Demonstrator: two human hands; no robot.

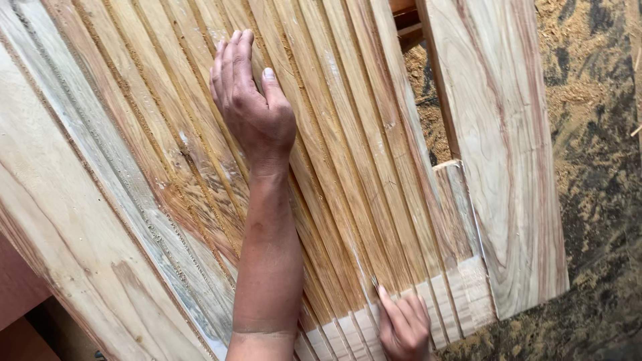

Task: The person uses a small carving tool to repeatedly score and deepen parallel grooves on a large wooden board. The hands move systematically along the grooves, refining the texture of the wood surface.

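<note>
Nearest the camera, at the bottom edge of the view, the right hand (403,327) is curled with its fingers bunched and the forefinger pointing up, its tip pressed to a thin pale sliver (364,277) that stands in a groove between two slats; whether the sliver is pinched or only touched, I cannot tell. The left hand (249,100) lies farther up, flat and open, fingers together, palm pressed on the slatted wooden panel (348,167), gripping nothing.

The slats run long, from the lower end by the right hand up and away to the left, so the panel's long axis leads from the right hand toward the left hand and beyond. The right hand is the nearer one to the slat ends (441,301), which are paler and stepped where they meet the frame.

To the right, a broad frame board (501,154) with reddish grain borders the slats; a wide plank (60,220) flanks them on the left. Past the frame board lies a floor (595,167) strewn with sawdust, with open room on that side. A gap shows between the slats and the frame board near the top.
</note>
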